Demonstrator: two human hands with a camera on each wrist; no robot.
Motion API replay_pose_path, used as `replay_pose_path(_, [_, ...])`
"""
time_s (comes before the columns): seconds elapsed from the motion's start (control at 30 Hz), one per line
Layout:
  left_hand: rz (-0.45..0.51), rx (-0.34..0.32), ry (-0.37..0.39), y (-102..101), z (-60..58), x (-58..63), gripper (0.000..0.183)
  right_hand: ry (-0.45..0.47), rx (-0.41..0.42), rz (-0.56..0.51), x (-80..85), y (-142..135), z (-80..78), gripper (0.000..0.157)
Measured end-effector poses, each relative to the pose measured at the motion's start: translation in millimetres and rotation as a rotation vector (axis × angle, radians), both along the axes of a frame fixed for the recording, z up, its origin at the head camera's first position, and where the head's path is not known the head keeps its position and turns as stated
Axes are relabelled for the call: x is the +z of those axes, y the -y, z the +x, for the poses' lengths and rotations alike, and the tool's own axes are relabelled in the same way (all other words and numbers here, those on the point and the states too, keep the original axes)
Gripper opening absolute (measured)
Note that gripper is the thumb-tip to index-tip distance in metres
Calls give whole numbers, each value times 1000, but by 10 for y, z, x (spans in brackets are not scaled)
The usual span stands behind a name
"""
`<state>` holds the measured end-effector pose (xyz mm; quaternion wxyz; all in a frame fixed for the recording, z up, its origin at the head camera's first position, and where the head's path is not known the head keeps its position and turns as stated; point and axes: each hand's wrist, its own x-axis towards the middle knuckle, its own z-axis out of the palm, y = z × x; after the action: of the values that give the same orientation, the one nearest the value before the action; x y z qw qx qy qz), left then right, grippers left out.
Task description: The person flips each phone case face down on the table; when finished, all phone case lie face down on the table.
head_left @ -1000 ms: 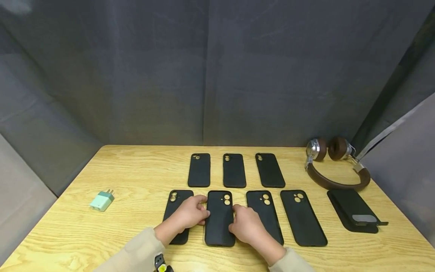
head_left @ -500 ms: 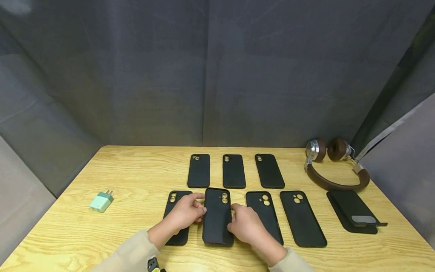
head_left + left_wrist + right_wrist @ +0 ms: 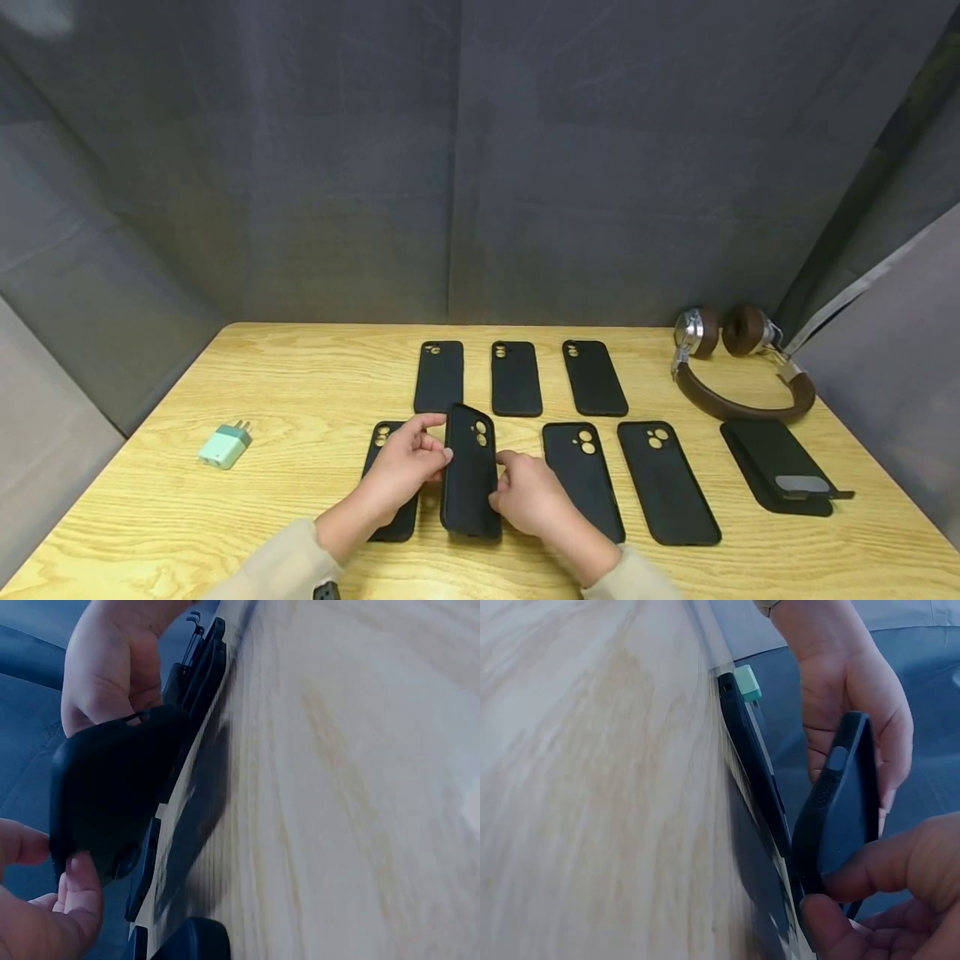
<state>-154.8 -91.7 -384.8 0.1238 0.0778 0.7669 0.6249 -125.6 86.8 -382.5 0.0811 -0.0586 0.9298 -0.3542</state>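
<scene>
A black phone case (image 3: 471,479), its hollow inner side toward the head camera, is held tilted above the table between both hands. My left hand (image 3: 401,467) pinches its left edge between thumb and fingers, and that edge is raised higher. On the opposite edge, the right hand (image 3: 531,493) pinches with thumb and index finger. In the left wrist view the case's outer back (image 3: 112,787) shows, with a shadow on the wood beneath. Partly hidden under my left hand lies another black case (image 3: 397,521). Two more cases, one (image 3: 585,475) near the right hand and one (image 3: 670,483) farther right, lie flat.
Three black phone cases lie in a back row, including the left one (image 3: 439,377). A mint-green plug adapter (image 3: 227,445) sits at left. At right are brown headphones (image 3: 738,408) and a black folding stand (image 3: 780,462). A grey curtain (image 3: 480,167) hangs behind the table.
The held case has risen from the table and turned, its left edge lifting and its face swinging rightward. Both hands have shifted slightly left with it. The other things have stayed put.
</scene>
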Motion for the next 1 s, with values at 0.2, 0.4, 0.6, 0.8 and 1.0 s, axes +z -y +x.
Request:
replay_pose_path(0.2, [69,12,6,-3,36,20,50,-14,14,-94,-62,46,-4,43])
replay_pose_path(0.4, [142,14,10,-26,78,50,52,10,26,-205,-116,124,5,40])
replay_pose_path(0.6, [161,6,67,-29,89,80,56,124,3,-397,-171,216,27,36])
replay_pose_path(0.8, [163,-17,106,-12,103,77,58,150,3,-410,-225,253,39,37])
replay_pose_path(1.0, [166,-15,108,-7,82,55,58,117,31,-332,-229,262,35,41])
